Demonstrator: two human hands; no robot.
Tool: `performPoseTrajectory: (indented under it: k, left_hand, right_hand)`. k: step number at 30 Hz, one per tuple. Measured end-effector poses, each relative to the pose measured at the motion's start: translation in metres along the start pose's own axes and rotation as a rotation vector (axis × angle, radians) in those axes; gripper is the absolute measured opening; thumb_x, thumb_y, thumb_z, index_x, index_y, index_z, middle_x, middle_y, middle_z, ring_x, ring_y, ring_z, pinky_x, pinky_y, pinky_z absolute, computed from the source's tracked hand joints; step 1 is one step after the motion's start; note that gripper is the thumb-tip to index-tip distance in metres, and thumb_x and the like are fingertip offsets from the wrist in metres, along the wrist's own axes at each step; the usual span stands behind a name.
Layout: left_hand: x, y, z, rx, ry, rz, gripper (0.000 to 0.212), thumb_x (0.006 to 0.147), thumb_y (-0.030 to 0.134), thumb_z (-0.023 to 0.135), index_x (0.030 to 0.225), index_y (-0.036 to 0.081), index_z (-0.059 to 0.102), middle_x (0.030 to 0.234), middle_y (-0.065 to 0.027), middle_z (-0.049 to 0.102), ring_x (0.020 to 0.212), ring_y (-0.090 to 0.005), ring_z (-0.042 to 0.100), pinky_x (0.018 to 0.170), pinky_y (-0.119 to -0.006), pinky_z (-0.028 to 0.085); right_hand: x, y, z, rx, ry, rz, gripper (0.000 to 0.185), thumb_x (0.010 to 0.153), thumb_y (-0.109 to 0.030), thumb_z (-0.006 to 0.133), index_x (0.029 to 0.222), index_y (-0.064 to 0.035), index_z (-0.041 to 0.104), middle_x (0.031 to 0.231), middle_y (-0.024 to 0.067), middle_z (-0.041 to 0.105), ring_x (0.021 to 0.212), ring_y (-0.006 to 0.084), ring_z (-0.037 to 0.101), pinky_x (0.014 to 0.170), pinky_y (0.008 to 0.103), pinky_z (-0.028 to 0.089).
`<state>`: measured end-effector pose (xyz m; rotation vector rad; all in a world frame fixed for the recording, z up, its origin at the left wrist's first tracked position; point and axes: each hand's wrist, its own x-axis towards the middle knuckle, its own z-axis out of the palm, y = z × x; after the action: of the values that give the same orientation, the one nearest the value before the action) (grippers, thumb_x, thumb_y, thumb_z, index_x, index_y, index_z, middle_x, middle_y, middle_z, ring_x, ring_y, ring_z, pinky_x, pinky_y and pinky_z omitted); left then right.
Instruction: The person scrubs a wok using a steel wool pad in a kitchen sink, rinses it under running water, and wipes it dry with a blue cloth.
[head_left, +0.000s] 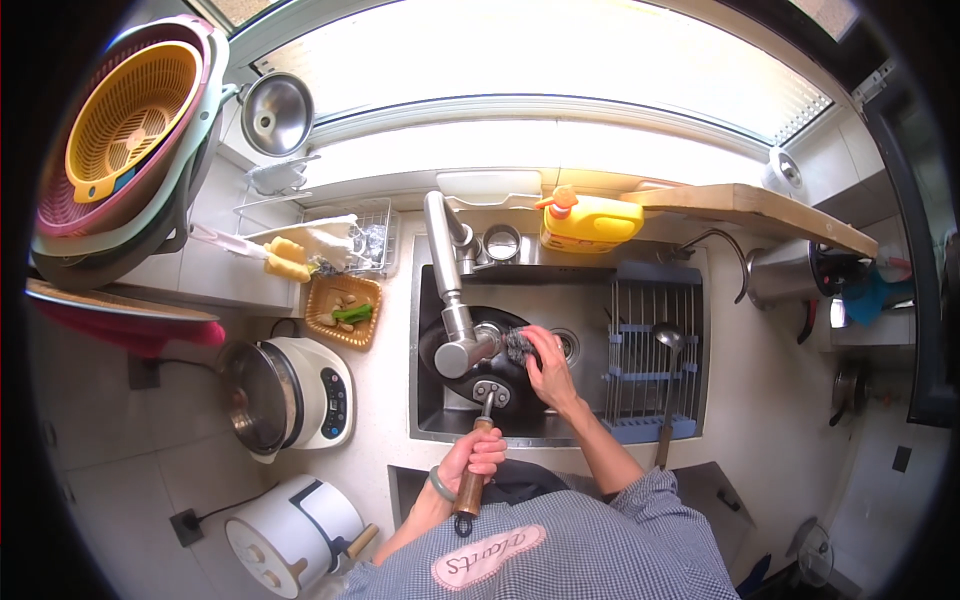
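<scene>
My left hand (481, 454) is closed around the wooden handle of a black wok (442, 341), which lies in the left part of a stainless steel sink (581, 289). A steel wool scourer (519, 346) is held in the fingers of my right hand (553, 370), over the wok's right side. The swivel faucet (448, 285) reaches over the wok and hides part of it. Whether water runs cannot be told.
A metal rack (637, 337) with a ladle (667, 337) across it spans the sink's right side. Behind stand a yellow jug (592, 223) and a wooden board (742, 206). Leftward are a basket of garlic (319, 330), an electric pot (307, 394) and a white rice cooker (289, 532).
</scene>
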<state>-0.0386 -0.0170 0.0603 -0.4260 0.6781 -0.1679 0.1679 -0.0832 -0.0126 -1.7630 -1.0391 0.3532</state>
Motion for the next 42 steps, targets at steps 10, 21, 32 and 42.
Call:
performPoseTrajectory:
  k: [10,21,32,42]
  left_hand:
    - [-0.005,0.002,0.006,0.067,0.107,0.017,0.005,0.093,0.004,0.044,0.091,0.008,0.045,0.059,0.0043,0.037,0.042,-0.0029,0.033,0.033,-0.016,0.029]
    - [-0.012,0.014,-0.005,-0.034,0.04,0.018,0.01,0.092,0.002,0.044,0.101,0.004,0.049,0.059,0.0042,0.038,0.042,-0.0046,0.033,0.033,-0.018,0.03]
    - [-0.015,0.022,-0.009,-0.013,0.037,-0.005,0.009,0.094,0.004,0.043,0.1,0.006,0.05,0.06,0.0044,0.039,0.042,-0.0046,0.034,0.033,-0.018,0.031]
    - [-0.014,0.03,-0.014,-0.061,-0.014,-0.056,0.01,0.094,0.004,0.043,0.101,0.007,0.051,0.061,0.0046,0.04,0.043,-0.0048,0.035,0.035,-0.018,0.033]
  right_hand:
    - [-0.044,-0.032,-0.006,0.073,-0.083,0.103,0.048,0.068,0.005,0.067,0.114,-0.0075,0.065,0.111,0.0103,0.058,0.095,0.028,0.056,0.087,0.0367,0.046]
    - [-0.015,-0.029,0.017,0.101,-0.13,-0.013,0.036,0.064,0.014,0.056,0.094,-0.002,0.069,0.099,0.0112,0.06,0.087,0.0269,0.061,0.078,0.0338,0.05]
    - [0.0,-0.035,0.043,0.111,-0.326,0.035,0.026,0.09,-0.014,0.059,0.115,-0.0062,0.054,0.103,0.0123,0.064,0.076,0.0147,0.057,0.072,0.0287,0.05]
    - [0.02,-0.065,0.063,-0.037,-0.381,0.037,0.051,0.072,0.011,0.056,0.112,-0.0172,0.068,0.093,0.0116,0.046,0.088,0.026,0.05,0.08,0.0323,0.043]
